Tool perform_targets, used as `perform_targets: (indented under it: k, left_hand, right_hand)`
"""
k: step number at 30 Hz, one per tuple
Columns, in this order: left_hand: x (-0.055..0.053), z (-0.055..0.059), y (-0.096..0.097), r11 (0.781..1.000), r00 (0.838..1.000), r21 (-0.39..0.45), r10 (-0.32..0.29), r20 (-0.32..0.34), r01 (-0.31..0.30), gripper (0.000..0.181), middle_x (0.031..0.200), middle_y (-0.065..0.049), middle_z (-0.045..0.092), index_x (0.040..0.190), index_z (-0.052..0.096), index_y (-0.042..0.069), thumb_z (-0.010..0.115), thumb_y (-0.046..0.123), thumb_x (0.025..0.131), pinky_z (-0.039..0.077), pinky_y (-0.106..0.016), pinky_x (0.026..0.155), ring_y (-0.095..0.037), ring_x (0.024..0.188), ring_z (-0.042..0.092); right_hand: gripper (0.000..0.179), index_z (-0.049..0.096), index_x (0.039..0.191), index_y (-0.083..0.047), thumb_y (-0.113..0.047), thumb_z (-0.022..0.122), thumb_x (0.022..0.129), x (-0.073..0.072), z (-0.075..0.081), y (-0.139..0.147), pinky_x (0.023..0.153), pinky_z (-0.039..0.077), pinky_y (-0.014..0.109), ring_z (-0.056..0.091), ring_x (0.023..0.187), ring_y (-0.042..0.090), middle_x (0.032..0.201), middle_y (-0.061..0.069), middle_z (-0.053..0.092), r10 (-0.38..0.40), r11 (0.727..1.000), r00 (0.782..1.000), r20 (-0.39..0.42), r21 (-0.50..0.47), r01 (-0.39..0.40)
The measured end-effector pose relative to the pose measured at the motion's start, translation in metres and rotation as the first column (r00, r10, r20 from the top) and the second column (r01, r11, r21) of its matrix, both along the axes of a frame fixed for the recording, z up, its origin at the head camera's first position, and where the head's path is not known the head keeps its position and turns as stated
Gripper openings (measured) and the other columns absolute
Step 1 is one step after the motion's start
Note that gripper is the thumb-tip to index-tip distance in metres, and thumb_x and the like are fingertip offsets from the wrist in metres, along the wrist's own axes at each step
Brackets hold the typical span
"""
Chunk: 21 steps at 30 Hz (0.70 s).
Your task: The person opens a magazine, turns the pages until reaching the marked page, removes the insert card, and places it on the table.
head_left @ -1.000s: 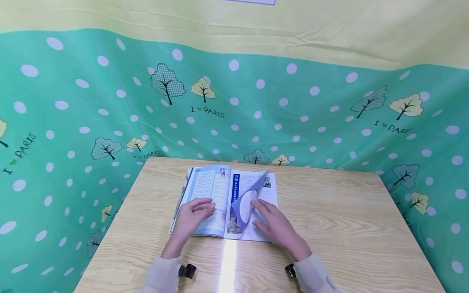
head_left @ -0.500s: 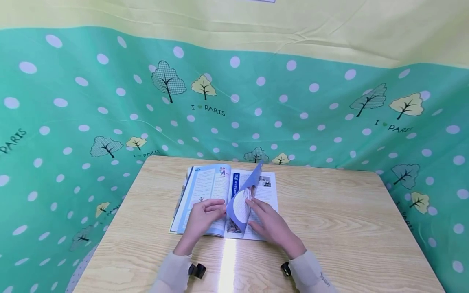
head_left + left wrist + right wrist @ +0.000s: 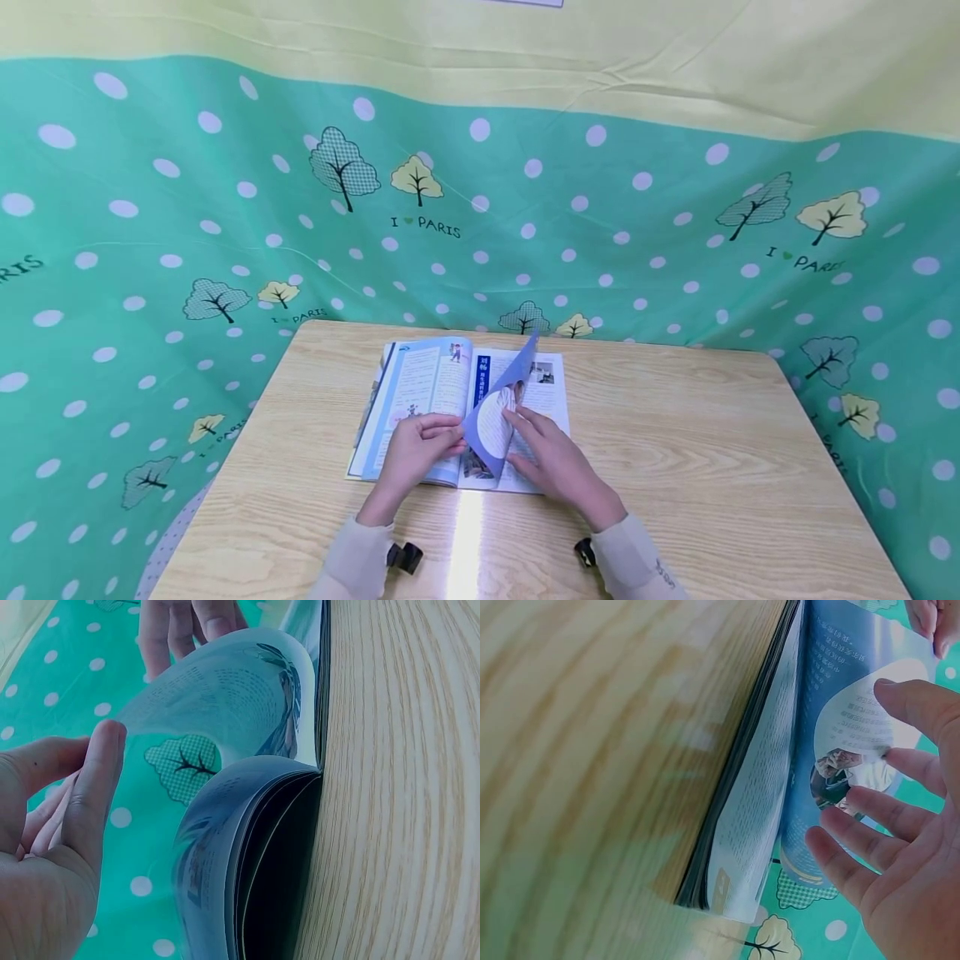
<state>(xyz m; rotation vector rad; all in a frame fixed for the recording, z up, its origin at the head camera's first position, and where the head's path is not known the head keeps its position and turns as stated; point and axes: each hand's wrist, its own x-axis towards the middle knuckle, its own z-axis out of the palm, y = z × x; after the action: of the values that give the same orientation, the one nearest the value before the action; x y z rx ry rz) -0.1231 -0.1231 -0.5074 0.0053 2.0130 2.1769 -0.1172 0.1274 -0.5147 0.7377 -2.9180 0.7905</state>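
An open magazine (image 3: 431, 379) lies on the wooden table, and one blue-edged page (image 3: 491, 425) stands raised and curved above its right half. My left hand (image 3: 412, 450) pinches the free edge of that page between thumb and fingertips. In the left wrist view the page (image 3: 217, 694) arches up from the spine to those fingertips. My right hand (image 3: 558, 462) is on the other side of the page, its fingers spread and relaxed. The right wrist view shows this hand (image 3: 900, 847) with its fingertips right at the printed surface, holding nothing.
The wooden table (image 3: 712, 450) extends on both sides of the magazine. Behind it hangs a green and yellow curtain (image 3: 600, 225) with dots and trees. A black strap piece (image 3: 405, 557) sits at the left wrist.
My left hand has moved right from above the left page to the raised page's edge and taken hold of it. The page stands more upright and has shifted left; the right hand moved slightly left.
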Motion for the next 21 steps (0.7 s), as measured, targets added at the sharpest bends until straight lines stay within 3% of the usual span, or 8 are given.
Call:
perform_targets:
  k: [13,17,21]
  left_hand:
    - [0.001,0.004,-0.018,0.997,0.997,0.021,0.069,0.029,-0.070,0.022,0.093,-0.024,0.073,0.109,0.069,-0.011,0.073,-0.001,0.089,0.064,-0.037,0.076,-0.038,0.084,0.073]
    - [0.005,0.004,-0.031,0.991,0.990,0.033,0.132,0.045,-0.134,0.022,0.094,-0.024,0.073,0.109,0.069,-0.011,0.073,-0.001,0.090,0.064,-0.037,0.077,-0.034,0.083,0.073]
    - [0.011,0.003,-0.045,0.975,0.973,0.039,0.214,0.087,-0.218,0.025,0.097,-0.024,0.072,0.111,0.068,-0.011,0.073,-0.001,0.089,0.063,-0.037,0.079,-0.032,0.085,0.074]
  right_hand:
    - [0.066,0.047,0.149,-0.010,-0.029,0.075,0.092,0.006,0.002,0.016,0.109,0.045,0.051,0.048,0.131,0.036,0.146,0.018,0.049,-0.002,0.997,0.999,-0.037,0.075,0.005]
    - [0.065,0.048,0.148,-0.009,-0.029,0.075,0.092,0.010,-0.001,0.027,0.110,0.044,0.052,0.048,0.131,0.036,0.146,0.019,0.049,-0.020,0.994,1.000,-0.004,0.105,0.020]
    - [0.065,0.049,0.147,-0.008,-0.029,0.075,0.091,0.014,-0.002,0.037,0.110,0.043,0.054,0.047,0.132,0.038,0.146,0.021,0.048,-0.032,0.991,0.998,0.045,0.128,0.026]
